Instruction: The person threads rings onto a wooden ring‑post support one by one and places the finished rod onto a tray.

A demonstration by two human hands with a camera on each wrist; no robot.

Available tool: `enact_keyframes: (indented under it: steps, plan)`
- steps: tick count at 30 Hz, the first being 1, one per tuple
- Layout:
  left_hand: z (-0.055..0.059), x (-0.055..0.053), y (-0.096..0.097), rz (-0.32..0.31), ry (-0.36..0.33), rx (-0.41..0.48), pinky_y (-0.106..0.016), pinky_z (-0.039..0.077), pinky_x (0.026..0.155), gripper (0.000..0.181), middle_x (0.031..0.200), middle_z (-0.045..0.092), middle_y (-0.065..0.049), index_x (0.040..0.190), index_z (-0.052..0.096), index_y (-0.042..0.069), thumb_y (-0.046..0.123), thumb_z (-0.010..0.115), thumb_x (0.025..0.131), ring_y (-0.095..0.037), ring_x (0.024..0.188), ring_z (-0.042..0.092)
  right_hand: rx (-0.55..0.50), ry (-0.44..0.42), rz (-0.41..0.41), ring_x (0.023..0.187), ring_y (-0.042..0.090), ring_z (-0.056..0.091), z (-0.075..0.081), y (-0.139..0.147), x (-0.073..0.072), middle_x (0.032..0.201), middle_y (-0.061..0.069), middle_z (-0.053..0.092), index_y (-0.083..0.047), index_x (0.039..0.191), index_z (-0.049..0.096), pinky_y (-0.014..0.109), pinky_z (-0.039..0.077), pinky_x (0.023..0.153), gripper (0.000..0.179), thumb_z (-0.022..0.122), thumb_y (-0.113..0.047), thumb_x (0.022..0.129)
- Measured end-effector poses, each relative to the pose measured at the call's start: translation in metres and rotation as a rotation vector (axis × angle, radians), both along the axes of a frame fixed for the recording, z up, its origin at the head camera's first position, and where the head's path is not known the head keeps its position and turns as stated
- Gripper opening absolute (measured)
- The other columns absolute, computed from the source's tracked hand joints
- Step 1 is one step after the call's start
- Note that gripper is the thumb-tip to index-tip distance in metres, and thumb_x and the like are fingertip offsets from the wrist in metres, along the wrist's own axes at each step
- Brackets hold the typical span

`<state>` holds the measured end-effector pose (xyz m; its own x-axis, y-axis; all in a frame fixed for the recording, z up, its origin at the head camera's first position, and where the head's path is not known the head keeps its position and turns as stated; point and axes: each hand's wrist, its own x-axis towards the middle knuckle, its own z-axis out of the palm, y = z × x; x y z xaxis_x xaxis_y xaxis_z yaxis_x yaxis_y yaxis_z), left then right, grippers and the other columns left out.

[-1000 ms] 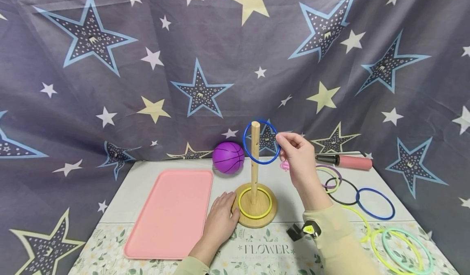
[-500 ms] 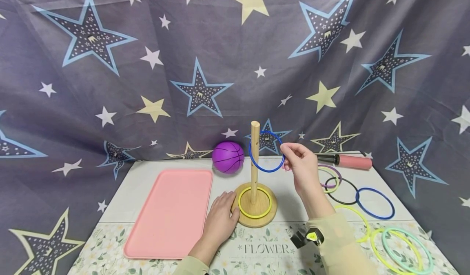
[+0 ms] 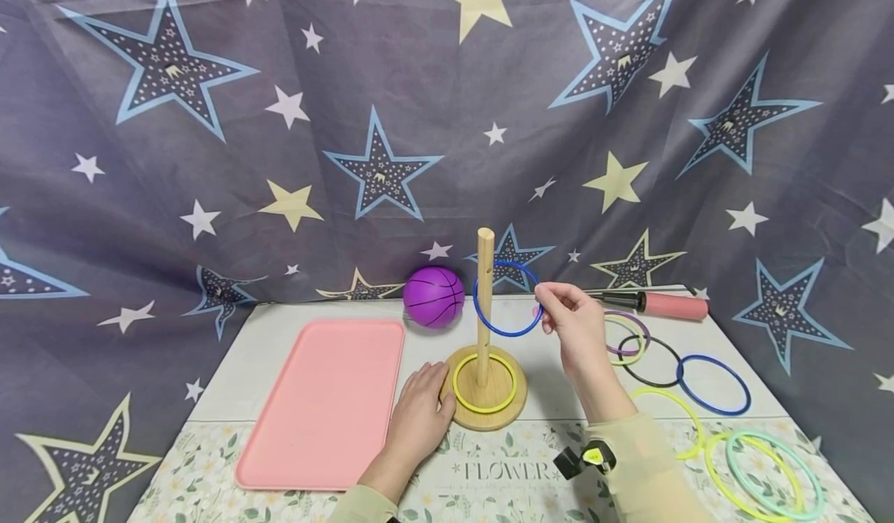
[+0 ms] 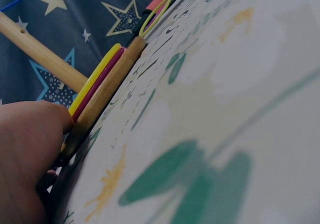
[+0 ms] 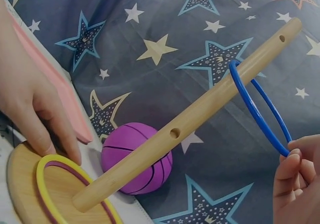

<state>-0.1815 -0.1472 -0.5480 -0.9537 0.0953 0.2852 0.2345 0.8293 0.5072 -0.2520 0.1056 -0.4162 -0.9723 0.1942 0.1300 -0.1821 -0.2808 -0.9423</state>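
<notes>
My right hand (image 3: 576, 325) pinches a blue ring (image 3: 508, 335) between thumb and fingertips at its right side. The ring circles the upper part of a wooden post (image 5: 175, 133) and hangs tilted around it. The post rises from a round wooden base (image 3: 486, 422). On that base, around the post's foot, lie a yellow ring (image 4: 97, 76) and, under it, a dark red ring (image 4: 100, 82). My left hand (image 3: 422, 410) rests at the left edge of the base, its fingers extended and its fingertips on the wood.
A pink tray (image 3: 321, 406) lies left of my left hand. Behind the post sits a purple ball (image 3: 434, 298). Several loose rings, among them a blue ring (image 3: 714, 413) and a black ring (image 3: 646, 384), lie at the right, near a pink-handled pump (image 3: 673, 306).
My right hand has moved down and slightly right, bringing the blue ring from the post's top to lower down around it. My left hand stays at the base.
</notes>
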Motion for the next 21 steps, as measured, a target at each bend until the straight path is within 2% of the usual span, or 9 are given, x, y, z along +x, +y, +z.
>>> enact_keyframes:
  steps: [3,12,21]
  plan:
    - [0.000,0.000,0.000,0.001,-0.003,-0.004,-0.058,0.031,0.132,0.054,0.158,0.059,-0.022,0.154,0.059,-0.004,0.018,0.067,0.106,-0.042,0.154,0.047,0.011,-0.015,0.004,0.060,0.008,0.057,-0.005,-0.001,-0.001,0.079,0.005,0.071,0.009,0.112,0.075,0.016,0.049,0.050,0.017,0.079,-0.003,0.102]
    - [0.000,-0.001,0.000,-0.001,0.002,-0.011,-0.058,0.032,0.132,0.054,0.158,0.059,-0.022,0.154,0.059,-0.004,0.019,0.067,0.107,-0.042,0.154,0.048,0.048,-0.047,0.017,0.060,0.007,0.056,-0.022,-0.008,0.001,0.082,0.004,0.071,0.011,0.111,0.074,0.015,0.047,0.050,0.014,0.077,0.001,0.102]
    - [-0.001,-0.001,0.000,-0.002,0.004,-0.012,-0.057,0.032,0.132,0.054,0.158,0.060,-0.022,0.154,0.059,-0.004,0.019,0.067,0.106,-0.042,0.153,0.048,0.117,-0.093,0.030,0.059,0.007,0.054,-0.044,-0.015,0.006,0.075,0.000,0.065,0.011,0.108,0.075,0.015,0.046,0.049,0.014,0.078,-0.001,0.101]
